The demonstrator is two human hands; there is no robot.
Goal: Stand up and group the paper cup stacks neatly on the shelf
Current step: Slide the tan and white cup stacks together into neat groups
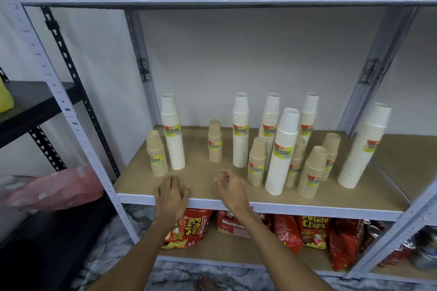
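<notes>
Several wrapped paper cup stacks stand upright on the wooden shelf. Tall white stacks: one at the left, one in the middle, a front one, two behind it, and one at the far right. Short brown stacks: far left, centre, and several clustered at the right. My left hand rests over the shelf's front edge, fingers relaxed. My right hand hovers beside it with loosely curled fingers, holding nothing. Both are apart from the cups.
Grey metal uprights frame the shelf. Below, red potato chip bags and cans fill the lower shelf. A black rack and a pink bag stand to the left. Bare board lies between the left and centre stacks.
</notes>
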